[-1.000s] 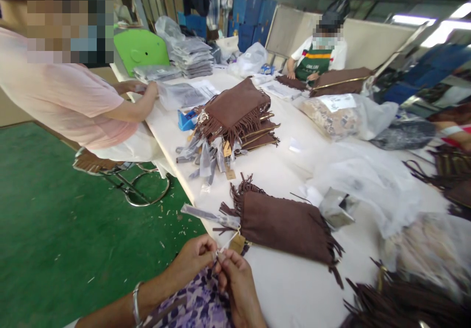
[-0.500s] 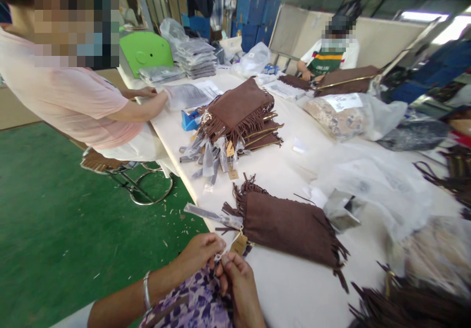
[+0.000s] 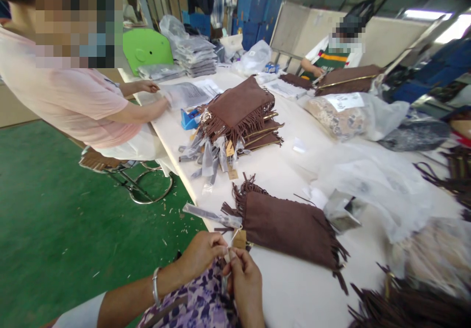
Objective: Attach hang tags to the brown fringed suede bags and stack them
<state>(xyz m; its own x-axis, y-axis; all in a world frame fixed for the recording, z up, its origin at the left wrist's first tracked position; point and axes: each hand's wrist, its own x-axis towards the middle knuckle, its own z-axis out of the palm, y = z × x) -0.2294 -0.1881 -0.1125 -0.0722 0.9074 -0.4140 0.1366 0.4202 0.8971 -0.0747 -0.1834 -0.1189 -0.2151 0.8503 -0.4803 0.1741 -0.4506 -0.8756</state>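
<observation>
A brown fringed bag (image 3: 285, 222) lies flat on the table in front of me. From its near left corner hang a tan tag (image 3: 240, 239) and a strip in clear plastic wrap (image 3: 211, 215). A white string (image 3: 236, 236) runs from that corner into my fingers. My left hand (image 3: 206, 252) pinches the string from the left. Opposite it, my right hand (image 3: 246, 276) is closed, thumb and finger pinching the string's end beside a small pale bit. Both hands meet just off the table's edge, above my purple patterned clothing (image 3: 198, 298).
Brown fringed bags (image 3: 239, 105) with tags are stacked farther up the table (image 3: 294, 289), next to a blue tape dispenser (image 3: 190, 119). Plastic sheeting (image 3: 379, 186) and a filled clear bag (image 3: 338, 114) lie right. One person (image 3: 73, 107) works at left, another (image 3: 331, 58) across.
My hands have drawn closer together, the right one shifting slightly up, and the string's loop no longer shows. The left co-worker's hands have moved a little; the bag stays put.
</observation>
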